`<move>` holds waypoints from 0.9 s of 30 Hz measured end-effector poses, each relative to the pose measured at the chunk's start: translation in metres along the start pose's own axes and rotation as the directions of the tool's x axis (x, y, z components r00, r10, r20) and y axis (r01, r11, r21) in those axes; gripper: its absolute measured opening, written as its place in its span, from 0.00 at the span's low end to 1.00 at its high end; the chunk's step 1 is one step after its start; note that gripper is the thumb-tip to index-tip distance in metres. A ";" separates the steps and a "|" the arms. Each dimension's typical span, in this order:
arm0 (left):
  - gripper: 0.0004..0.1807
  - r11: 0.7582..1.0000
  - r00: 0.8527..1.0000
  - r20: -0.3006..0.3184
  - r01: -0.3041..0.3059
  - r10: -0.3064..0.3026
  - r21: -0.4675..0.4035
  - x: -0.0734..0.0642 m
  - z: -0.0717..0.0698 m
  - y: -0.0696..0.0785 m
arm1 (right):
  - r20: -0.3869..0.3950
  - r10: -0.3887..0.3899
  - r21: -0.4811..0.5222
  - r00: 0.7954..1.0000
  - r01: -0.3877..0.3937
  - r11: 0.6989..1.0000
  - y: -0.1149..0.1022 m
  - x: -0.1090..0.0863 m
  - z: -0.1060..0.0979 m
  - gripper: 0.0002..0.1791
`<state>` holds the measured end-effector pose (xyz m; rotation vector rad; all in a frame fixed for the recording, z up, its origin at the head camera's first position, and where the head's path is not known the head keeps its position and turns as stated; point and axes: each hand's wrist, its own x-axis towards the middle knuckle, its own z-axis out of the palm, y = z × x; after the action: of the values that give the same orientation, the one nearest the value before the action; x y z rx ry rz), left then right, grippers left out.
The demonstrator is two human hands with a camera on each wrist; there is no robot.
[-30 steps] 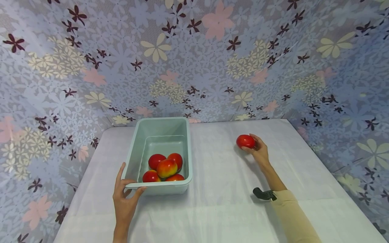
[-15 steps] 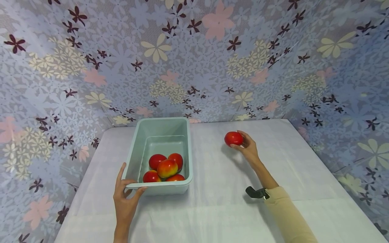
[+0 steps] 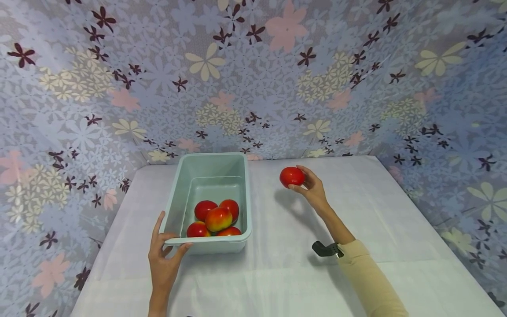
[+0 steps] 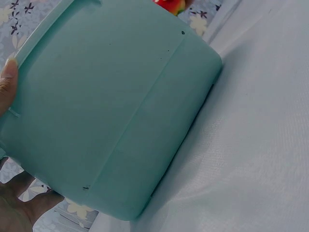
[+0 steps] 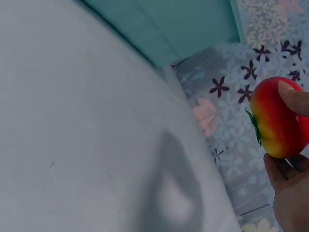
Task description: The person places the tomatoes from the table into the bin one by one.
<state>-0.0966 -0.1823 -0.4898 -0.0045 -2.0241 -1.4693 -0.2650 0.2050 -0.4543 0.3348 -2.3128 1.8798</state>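
My right hand (image 3: 315, 190) holds a shiny red fruit (image 3: 292, 176) between thumb and fingers, above the table and right of the bin. In the right wrist view this fruit (image 5: 273, 116) shows a yellow end with green leaves; its exact kind is unclear. A pale green plastic bin (image 3: 248, 198) stands at the left. Several red and yellow fruits (image 3: 218, 219) lie piled in its near end. My left hand (image 3: 163, 264) grips the bin's near left corner, thumb at the front wall and fingers at the rim. In the left wrist view the bin's outer wall (image 4: 111, 96) hides most of that hand.
A white cloth (image 3: 277, 273) covers the table. Flower-patterned sheeting (image 3: 277, 97) rises behind and along both sides of it. A black strap-like piece (image 3: 325, 249) sticks out at my right sleeve cuff (image 3: 352, 255).
My right hand has moved left and slightly away from me, carrying the red fruit closer to the bin. The left hand and the bin stay in place.
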 end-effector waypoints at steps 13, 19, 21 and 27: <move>0.17 1.000 1.000 -0.002 -0.009 0.009 0.018 0.000 0.001 0.000 | 0.046 -0.035 0.003 0.998 0.035 0.999 -0.023 0.007 0.012 0.36; 0.17 0.999 1.000 -0.002 0.007 -0.007 0.036 0.000 0.001 0.000 | 0.084 -0.077 0.041 0.993 0.074 0.996 -0.036 0.010 0.023 0.35; 0.17 0.999 1.000 -0.002 0.001 -0.001 0.035 0.000 0.001 0.000 | 0.099 -0.084 0.047 0.992 0.080 0.996 -0.041 0.011 0.027 0.35; 0.17 0.999 1.000 -0.002 0.006 -0.006 0.036 0.000 0.001 0.000 | 0.133 -0.110 0.048 0.985 0.105 0.993 -0.055 0.012 0.039 0.35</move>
<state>-0.0968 -0.1818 -0.4894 0.0176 -2.0507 -1.4358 -0.2608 0.1557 -0.4074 0.5977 -2.2908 1.9087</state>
